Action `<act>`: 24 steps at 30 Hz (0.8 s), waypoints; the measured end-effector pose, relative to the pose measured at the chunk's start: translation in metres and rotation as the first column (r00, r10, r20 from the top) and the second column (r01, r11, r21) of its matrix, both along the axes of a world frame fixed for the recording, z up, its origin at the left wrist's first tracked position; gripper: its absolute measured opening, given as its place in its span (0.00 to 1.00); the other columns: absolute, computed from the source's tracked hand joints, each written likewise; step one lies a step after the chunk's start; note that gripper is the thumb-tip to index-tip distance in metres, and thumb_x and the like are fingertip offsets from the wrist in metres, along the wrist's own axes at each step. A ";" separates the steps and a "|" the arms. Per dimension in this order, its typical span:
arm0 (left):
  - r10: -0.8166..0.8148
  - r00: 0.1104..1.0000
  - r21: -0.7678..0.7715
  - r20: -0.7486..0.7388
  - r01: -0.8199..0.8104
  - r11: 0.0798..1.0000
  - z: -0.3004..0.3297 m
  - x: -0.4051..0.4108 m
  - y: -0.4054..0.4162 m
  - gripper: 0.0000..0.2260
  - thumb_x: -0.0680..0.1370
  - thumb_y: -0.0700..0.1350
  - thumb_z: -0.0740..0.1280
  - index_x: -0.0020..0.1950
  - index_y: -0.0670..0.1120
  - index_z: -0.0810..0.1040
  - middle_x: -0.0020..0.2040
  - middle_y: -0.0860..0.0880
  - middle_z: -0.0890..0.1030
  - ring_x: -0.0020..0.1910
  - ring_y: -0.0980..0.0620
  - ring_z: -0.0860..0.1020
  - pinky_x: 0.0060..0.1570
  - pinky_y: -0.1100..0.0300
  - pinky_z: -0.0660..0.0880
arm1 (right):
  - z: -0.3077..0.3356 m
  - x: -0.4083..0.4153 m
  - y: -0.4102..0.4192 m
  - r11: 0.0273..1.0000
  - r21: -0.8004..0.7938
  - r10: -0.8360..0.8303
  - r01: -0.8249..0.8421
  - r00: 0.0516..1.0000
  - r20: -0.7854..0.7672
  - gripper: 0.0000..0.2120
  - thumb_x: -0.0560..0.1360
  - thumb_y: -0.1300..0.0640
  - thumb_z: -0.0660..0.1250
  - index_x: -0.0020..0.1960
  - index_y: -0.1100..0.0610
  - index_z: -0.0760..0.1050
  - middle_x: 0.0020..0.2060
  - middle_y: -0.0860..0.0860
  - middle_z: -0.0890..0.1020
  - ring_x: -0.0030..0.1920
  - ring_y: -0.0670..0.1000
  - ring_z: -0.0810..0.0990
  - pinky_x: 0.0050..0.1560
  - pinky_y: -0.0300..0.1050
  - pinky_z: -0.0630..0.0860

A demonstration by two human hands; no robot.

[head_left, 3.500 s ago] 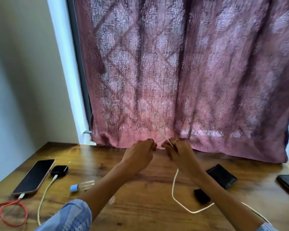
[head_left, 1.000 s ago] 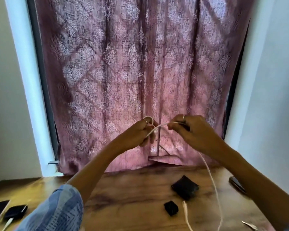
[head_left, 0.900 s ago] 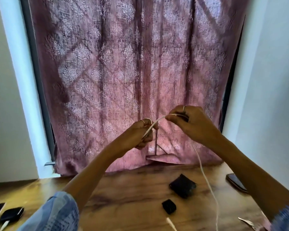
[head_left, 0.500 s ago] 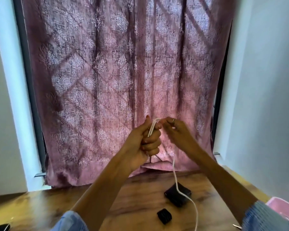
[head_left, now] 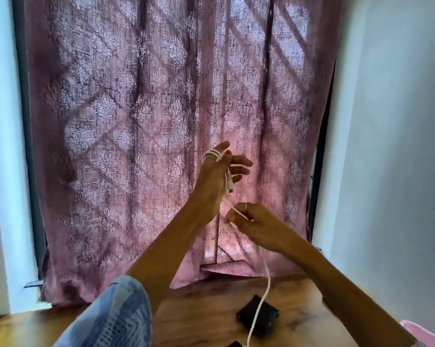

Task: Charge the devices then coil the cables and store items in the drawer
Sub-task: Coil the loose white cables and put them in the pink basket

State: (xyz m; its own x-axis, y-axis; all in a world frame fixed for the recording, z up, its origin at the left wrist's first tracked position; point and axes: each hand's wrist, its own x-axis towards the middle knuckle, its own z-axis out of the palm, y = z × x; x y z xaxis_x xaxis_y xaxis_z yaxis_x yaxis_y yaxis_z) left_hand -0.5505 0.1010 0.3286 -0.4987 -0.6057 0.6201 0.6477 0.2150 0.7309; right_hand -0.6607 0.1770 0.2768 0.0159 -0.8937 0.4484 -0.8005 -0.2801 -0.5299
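My left hand (head_left: 217,176) is raised in front of the curtain with its fingers spread and straight. A white cable (head_left: 264,291) is looped a few times round its upper fingers, and the cable's plug end hangs across the palm. Just below, my right hand (head_left: 257,227) pinches the cable between thumb and fingers. From there the cable drops to the wooden table (head_left: 206,309), across a black case (head_left: 257,319).
A patterned mauve curtain (head_left: 161,121) hangs right behind my hands and reaches the table. A white wall (head_left: 391,146) closes the right side. A pink object (head_left: 412,329) shows at the lower right, and a small dark item (head_left: 235,343) at the bottom edge.
My left hand has risen and uncurled its fingers, with cable loops now round them. My right hand has dropped below it, drawing the cable down. The view has tilted up.
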 end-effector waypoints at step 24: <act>-0.503 0.762 0.116 0.407 0.503 0.856 -0.035 0.039 0.009 0.22 0.79 0.61 0.51 0.39 0.47 0.74 0.17 0.55 0.62 0.14 0.59 0.54 0.19 0.64 0.52 | 0.042 -0.011 -0.002 0.953 -0.255 0.231 -0.164 0.937 0.261 0.12 0.73 0.52 0.68 0.41 0.62 0.77 0.25 0.45 0.74 0.23 0.41 0.66 0.24 0.34 0.64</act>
State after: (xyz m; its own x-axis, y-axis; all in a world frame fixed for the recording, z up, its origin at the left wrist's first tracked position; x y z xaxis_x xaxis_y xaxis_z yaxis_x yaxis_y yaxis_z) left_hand -0.5117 0.1102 0.2935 -0.9373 -0.1955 0.2886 0.3047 -0.0570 0.9508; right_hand -0.6713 0.1753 0.3187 0.0231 -0.7599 0.6496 -0.5414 -0.5558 -0.6309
